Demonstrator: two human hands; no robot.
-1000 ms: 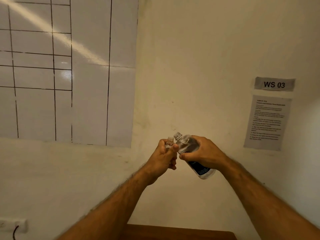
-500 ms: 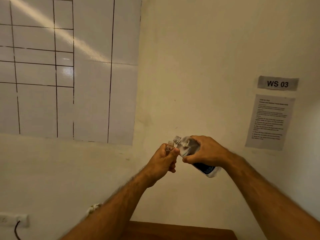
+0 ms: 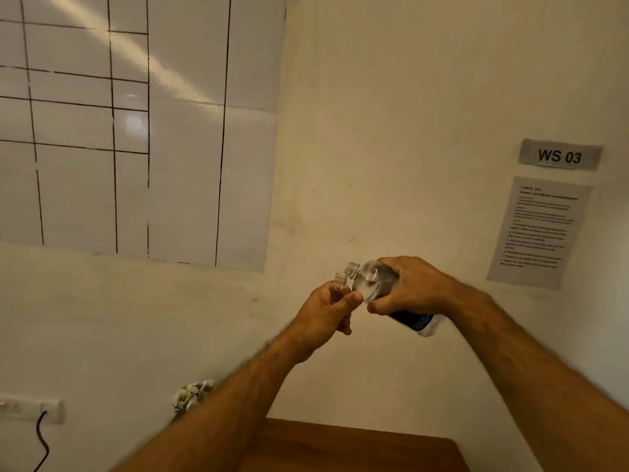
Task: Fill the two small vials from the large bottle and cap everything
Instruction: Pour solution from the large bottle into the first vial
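My left hand (image 3: 326,313) grips a small clear vial (image 3: 340,283), held upright with its uncapped neck showing above my fingers. My right hand (image 3: 413,286) holds the large clear bottle (image 3: 374,284) with a dark blue label, tilted over to the left. The bottle's threaded, uncapped mouth rests just above and right of the vial's opening, almost touching it. Both are raised in front of the wall, above the table. The second vial and the caps are out of view.
A wooden table (image 3: 357,447) edge shows at the bottom. A "WS 03" sign (image 3: 560,155) and a printed sheet (image 3: 537,229) hang on the right wall. A gridded whiteboard (image 3: 136,131) is upper left, a wall socket (image 3: 30,408) with cable lower left, and small white flowers (image 3: 192,395).
Both hands have stayed together and sunk slightly in the view as the camera shifted. The large bottle has tilted flatter, bringing its mouth closer over the vial's opening.
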